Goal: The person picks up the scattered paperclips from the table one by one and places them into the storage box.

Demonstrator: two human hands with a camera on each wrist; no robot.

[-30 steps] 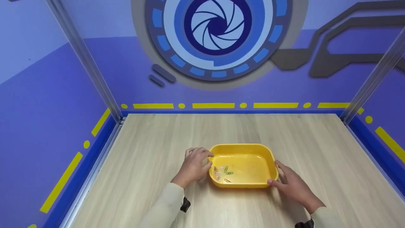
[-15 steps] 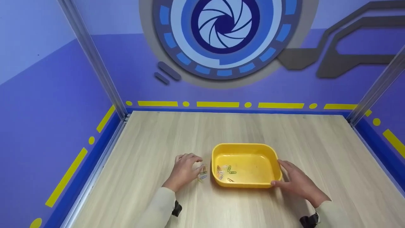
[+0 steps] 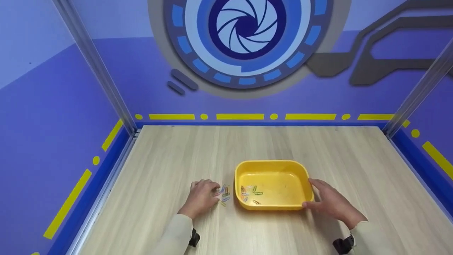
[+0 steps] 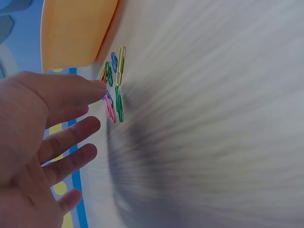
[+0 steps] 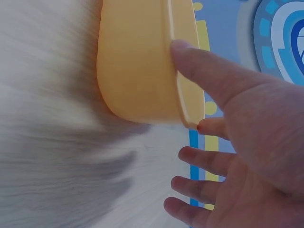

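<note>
A yellow plastic tray (image 3: 283, 186) stands on the table with several coloured paper clips (image 3: 245, 193) gathered in its left part. Several more paper clips (image 3: 226, 191) lie on the wood just left of the tray; in the left wrist view these include a pink clip (image 4: 110, 110), a green clip (image 4: 119, 105) and a yellow clip (image 4: 121, 66). My left hand (image 3: 200, 198) hovers beside this loose group, fingers loosely bent and nothing visibly held. At the tray's right end, my right hand (image 3: 330, 204) touches the rim with outstretched thumb and forefinger, its other fingers spread free.
The pale wooden tabletop (image 3: 170, 156) is bounded by blue-purple printed panels (image 3: 116, 78) at the back and sides. Metal corner posts (image 3: 95, 67) rise at the back left and back right.
My left hand has moved left from the tray's left rim and down to the loose paper clips, which have come into sight. The right hand stays at the tray's right end.
</note>
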